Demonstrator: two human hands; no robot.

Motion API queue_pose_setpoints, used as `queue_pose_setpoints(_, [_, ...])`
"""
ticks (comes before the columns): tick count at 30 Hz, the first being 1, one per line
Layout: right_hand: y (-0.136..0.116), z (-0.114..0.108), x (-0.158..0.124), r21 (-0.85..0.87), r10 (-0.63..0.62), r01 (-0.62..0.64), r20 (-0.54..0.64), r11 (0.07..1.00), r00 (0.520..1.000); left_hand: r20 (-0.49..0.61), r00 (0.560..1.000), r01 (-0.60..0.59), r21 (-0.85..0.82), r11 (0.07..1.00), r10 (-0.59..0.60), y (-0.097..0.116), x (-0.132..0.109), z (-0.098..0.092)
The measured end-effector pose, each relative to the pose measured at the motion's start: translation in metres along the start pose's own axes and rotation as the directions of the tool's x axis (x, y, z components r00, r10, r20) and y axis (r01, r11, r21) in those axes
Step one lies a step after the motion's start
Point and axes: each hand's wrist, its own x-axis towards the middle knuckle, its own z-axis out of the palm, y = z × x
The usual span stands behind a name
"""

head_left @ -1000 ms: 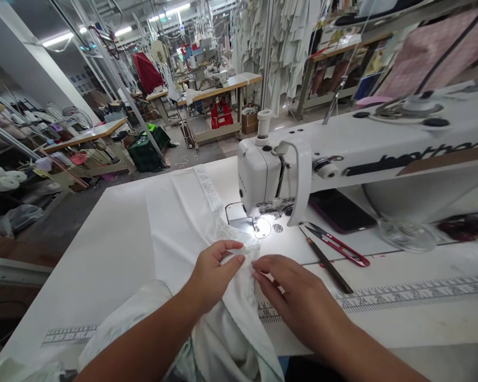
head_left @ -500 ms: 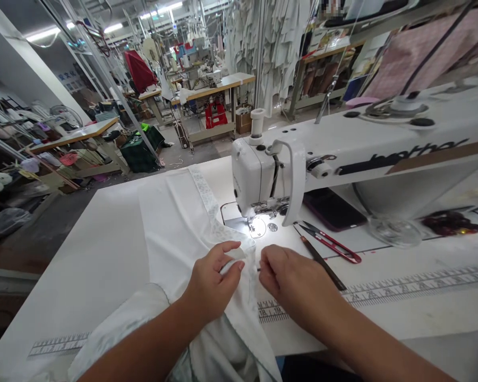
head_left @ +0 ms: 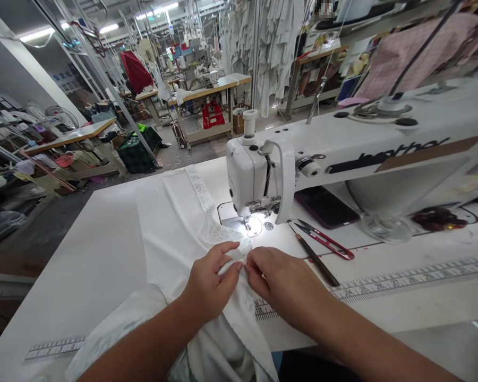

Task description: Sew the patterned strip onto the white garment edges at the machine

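Note:
White fabric (head_left: pixel 169 228) with a pale patterned strip along its edge lies across the sewing table (head_left: pixel 99 254) and hangs off the front. My left hand (head_left: pixel 215 278) pinches the fabric near its edge, thumb and forefinger curled over it. Right beside it, my right hand (head_left: pixel 276 278) is closed, its fingertips meeting the fabric edge at the left thumb. Just beyond both hands stands a white sewing machine (head_left: pixel 249 175), its lamp lighting the needle plate (head_left: pixel 254 226). The patterned strip reaches close to the presser foot; whether it lies under the foot I cannot tell.
Red-handled thread snips (head_left: pixel 330 241) and a brown-handled tool (head_left: pixel 318 262) lie right of my hands. A dark phone (head_left: pixel 326 207) rests under the machine arm. A printed ruler strip (head_left: pixel 406 281) runs along the table. Other workstations (head_left: pixel 215 87) and hanging garments (head_left: pixel 279 58) stand behind.
My right hand has moved left, closing the gap to the fabric edge at my left hand. The left hand keeps its hold. The view has shifted slightly.

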Motion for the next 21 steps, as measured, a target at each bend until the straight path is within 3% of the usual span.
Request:
queue_pose_setpoints(2, [-0.002,-0.003,0.001,0.037,0.023,-0.025,0.057,0.999,0.998,-0.001,1.000,-0.029,0.029,0.999,0.029,0.000,0.000,-0.001])
queue_pose_setpoints(5, [-0.004,-0.012,-0.007,0.222,0.006,-0.032,0.118,0.974,0.993,-0.027,0.999,-0.028,0.025,0.999,0.028,0.000,0.000,-0.002])
queue_pose_setpoints(9, [0.013,-0.026,-0.022,0.407,0.012,-0.061,0.122,0.911,0.992,-0.055,0.994,0.085,-0.091,0.992,-0.090,-0.001,0.003,-0.005])
queue_pose_setpoints(11, [0.037,-0.030,-0.023,0.328,0.110,-0.120,0.049,0.937,0.993,-0.045,0.988,0.138,-0.143,0.980,-0.145,0.000,0.005,-0.005])
queue_pose_setpoints(13, [0.066,-0.033,-0.020,0.127,0.211,-0.201,-0.073,0.971,0.975,-0.032,0.983,0.171,-0.174,0.970,-0.179,0.001,0.005,-0.005])
queue_pose_setpoints(16, [0.104,-0.032,-0.018,-0.117,0.159,-0.188,-0.224,0.975,0.962,-0.036,0.982,0.173,-0.206,0.963,-0.184,0.002,0.005,-0.004])
queue_pose_setpoints(21, [0.126,-0.023,-0.024,-0.250,0.108,-0.155,-0.194,0.956,0.975,-0.047,0.976,0.197,-0.218,0.956,-0.212,0.003,0.006,-0.004])
